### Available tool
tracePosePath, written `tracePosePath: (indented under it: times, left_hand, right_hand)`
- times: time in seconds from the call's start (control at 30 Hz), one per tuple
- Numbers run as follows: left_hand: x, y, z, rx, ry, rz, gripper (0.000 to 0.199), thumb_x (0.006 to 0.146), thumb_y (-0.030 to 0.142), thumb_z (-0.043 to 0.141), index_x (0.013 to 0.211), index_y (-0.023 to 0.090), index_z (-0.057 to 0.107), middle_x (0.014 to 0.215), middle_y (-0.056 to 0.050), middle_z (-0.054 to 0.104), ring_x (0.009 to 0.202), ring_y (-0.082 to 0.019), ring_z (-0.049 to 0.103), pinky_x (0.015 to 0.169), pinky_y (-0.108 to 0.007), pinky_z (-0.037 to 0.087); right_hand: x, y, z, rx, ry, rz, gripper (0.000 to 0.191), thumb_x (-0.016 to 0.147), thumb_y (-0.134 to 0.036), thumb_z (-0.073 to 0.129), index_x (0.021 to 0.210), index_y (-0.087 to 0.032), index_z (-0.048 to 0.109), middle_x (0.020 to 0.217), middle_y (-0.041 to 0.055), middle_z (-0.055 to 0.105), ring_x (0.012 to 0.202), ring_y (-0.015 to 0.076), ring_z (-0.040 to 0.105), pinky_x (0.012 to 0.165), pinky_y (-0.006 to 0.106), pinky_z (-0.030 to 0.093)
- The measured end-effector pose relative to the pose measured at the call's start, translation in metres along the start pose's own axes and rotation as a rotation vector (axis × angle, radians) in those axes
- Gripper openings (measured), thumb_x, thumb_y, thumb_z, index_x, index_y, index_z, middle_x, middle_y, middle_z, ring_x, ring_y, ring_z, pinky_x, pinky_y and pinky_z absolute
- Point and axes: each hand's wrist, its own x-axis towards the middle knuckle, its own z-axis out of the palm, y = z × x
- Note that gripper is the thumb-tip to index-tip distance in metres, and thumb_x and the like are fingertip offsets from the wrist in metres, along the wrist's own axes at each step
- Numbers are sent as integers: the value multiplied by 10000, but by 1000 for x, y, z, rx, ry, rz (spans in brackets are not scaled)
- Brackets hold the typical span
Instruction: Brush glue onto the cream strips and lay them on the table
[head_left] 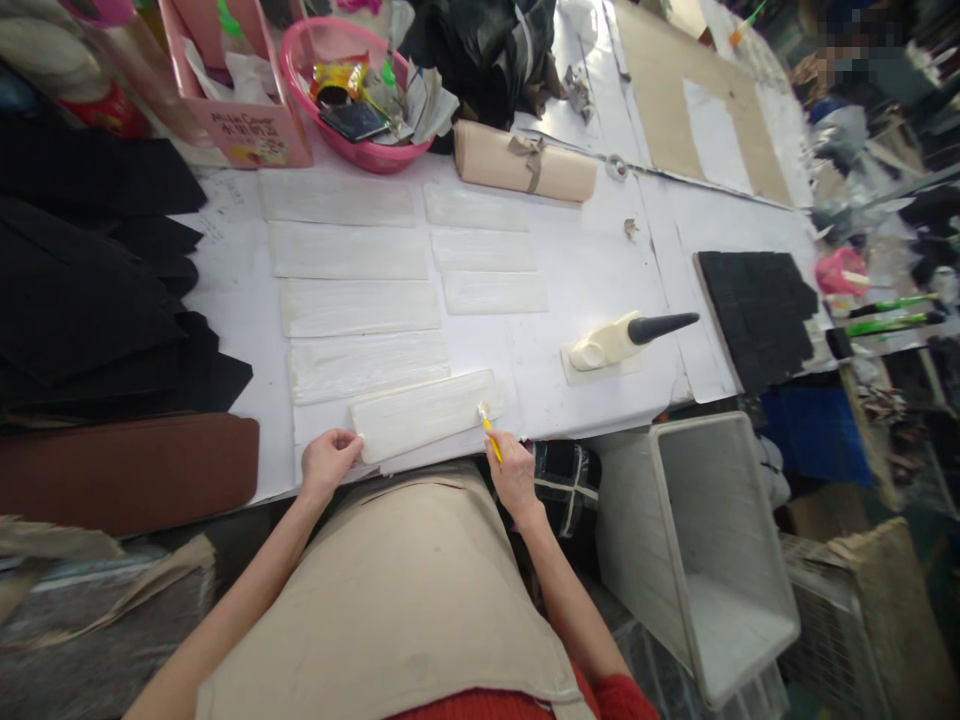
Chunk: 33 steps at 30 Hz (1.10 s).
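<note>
A pale rectangular strip (424, 415) lies slightly tilted near the front edge of the white-covered table. My left hand (330, 462) pinches the left end of this strip between thumb and fingers. In my right hand (514, 475) is a small yellow-handled brush (491, 438), its bristles touching the strip near its right end. Beyond it, similar pale strips (360, 307) lie in two columns, longer ones on the left and shorter ones (495, 292) on the right. A cream bottle with a long black nozzle (600, 348) rests to the right.
Black sheets (82, 290) and a brown piece (135, 470) lie at the left. At the back are a pink box (255, 135), a filled pink basin (367, 155) and a beige roll (487, 160). Black pieces (757, 310) are stacked at right, above a grey bin (637, 500).
</note>
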Motion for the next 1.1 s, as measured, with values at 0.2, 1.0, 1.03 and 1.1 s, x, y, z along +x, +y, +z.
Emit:
tracePosePath:
  times: [0.2,1.0,1.03,1.1]
  left_hand:
    - [0,3,-2,-90,-49,-1,322,574,479,621,715,190,624,571,-19,638,494,-182,590,504,-288,475]
    - [-16,26,-25,-34,-81,163,502,545,674,659,707,200,641,599,-31,644,550,-220,578,519,-332,474]
    - [-21,34,-29,-74,-98,191,515,531,690,683,687,201,637,615,-33,645,572,-221,584,531,-332,489]
    - [-28,55,-37,-159,-154,247,530,517,702,732,651,200,631,658,-37,653,626,-223,604,580,-333,526]
  right_hand:
    - [4,-39,18,407,-39,41,260,991,-335,483,1084,-193,681,972,87,730,868,200,704,785,295,534]
    - [10,22,1,583,496,514,356,921,-524,551,1000,-203,684,898,66,737,725,210,737,686,298,577]
    - [11,24,-4,592,511,507,346,924,-515,554,1006,-204,679,914,66,739,733,206,738,691,296,579]
    - [15,28,-11,629,533,501,338,928,-509,556,1009,-203,674,921,66,741,724,198,735,679,291,583]
